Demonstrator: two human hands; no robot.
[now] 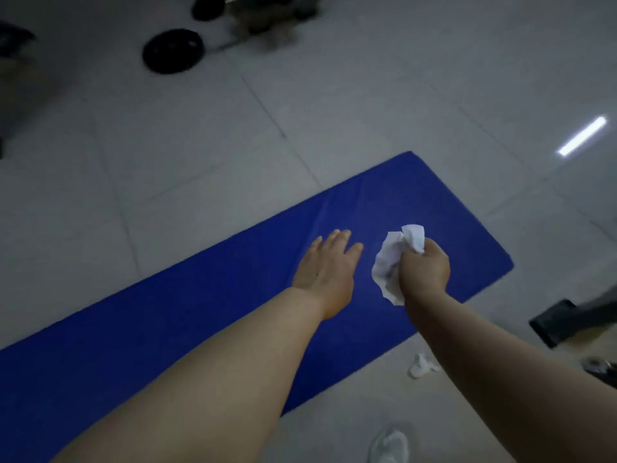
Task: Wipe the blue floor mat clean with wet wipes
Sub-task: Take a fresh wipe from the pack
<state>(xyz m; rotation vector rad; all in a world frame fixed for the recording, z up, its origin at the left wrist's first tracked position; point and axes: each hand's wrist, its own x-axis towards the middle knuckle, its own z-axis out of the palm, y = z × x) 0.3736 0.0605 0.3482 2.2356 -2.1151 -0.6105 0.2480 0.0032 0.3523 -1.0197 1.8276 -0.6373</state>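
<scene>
1. The mat (207,315) lies flat on a grey tiled floor (200,145), running slantwise from the near left to a far right end
2. The left hand (325,265) is over the mat's middle strip, towards the far right end, fingers straight and close together, palm down; whether it presses on the mat or hangs just above cannot be told
3. The right hand (424,267) is just beside the left one, nearer the mat's right end, with its fingers curled round a crumpled white wipe (389,262) (the wad bulges out above and to the left of the fist)
4. The wipe's lower part is over the mat surface; contact cannot be made out
5. A second balled-up wipe (421,365) lies on the floor just off the mat's near long edge, partly behind the right forearm
6. A white shoe (389,446) shows on the floor at the bottom, near that same edge
7. Well beyond the mat's far long edge lies a black disc (173,51), with more dark, blurred gear behind it
8. A dark object (557,320) sits on the floor off the mat's right end
</scene>
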